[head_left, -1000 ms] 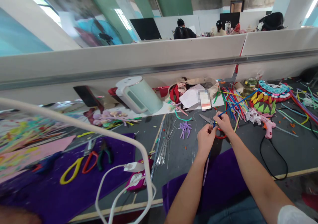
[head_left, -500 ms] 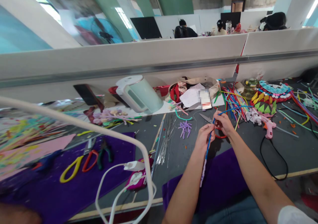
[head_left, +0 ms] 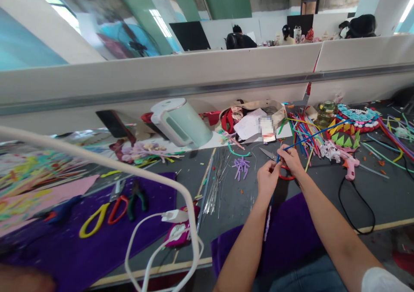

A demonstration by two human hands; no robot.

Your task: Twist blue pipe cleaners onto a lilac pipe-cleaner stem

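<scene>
Hands (head_left: 269,178), in from the worktop's (head_left: 323,197) front edge, pinch a blue strip (head_left: 323,132) against a thin stem (head_left: 267,225), seemingly wrapping; the next turn needs steady tension.

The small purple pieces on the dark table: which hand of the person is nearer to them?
Left. The left hand is just right of the purple pieces; the right hand, also holding the blue stem, is farther right.

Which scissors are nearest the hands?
The red-handled scissors partly hidden by the right hand; the other scissors lie farther left, beside the green-handled pliers.
</scene>
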